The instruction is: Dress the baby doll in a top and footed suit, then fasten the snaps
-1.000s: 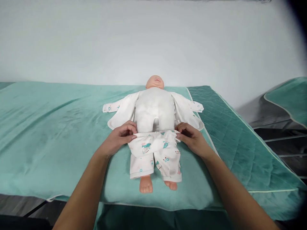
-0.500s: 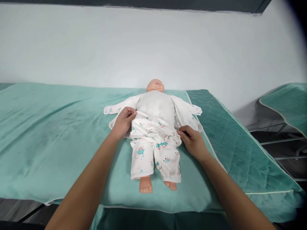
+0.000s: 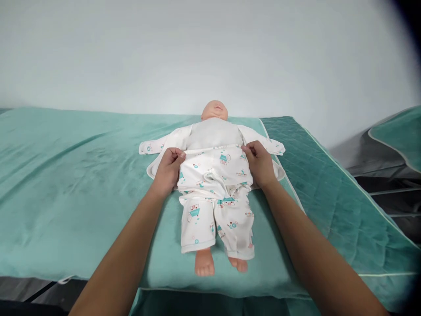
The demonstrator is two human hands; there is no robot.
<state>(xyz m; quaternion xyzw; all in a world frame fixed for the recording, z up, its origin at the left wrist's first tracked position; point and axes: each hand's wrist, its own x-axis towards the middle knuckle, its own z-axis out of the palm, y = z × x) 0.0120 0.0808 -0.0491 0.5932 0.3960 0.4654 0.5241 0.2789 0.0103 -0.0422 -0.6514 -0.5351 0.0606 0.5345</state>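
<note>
A baby doll lies on its back, head toward the wall and bare feet toward me. It wears white printed pants, whose waistband runs nearly level across its belly. My left hand pinches the waistband at the left side, and my right hand pinches it at the right side. A white long-sleeved top lies spread open beneath the doll, its sleeves stretched out to both sides. The pale torso shows above the waistband. Fabric is bunched at the crotch and upper thighs.
A smooth green cover spreads under the doll and to the left. Quilted green padding lies to the right, beside a metal frame with another green cloth. A white wall stands behind.
My right hand has moved up from the doll's hip with the waistband, raising the right side of the pants level with the left. My left hand stays nearly in place.
</note>
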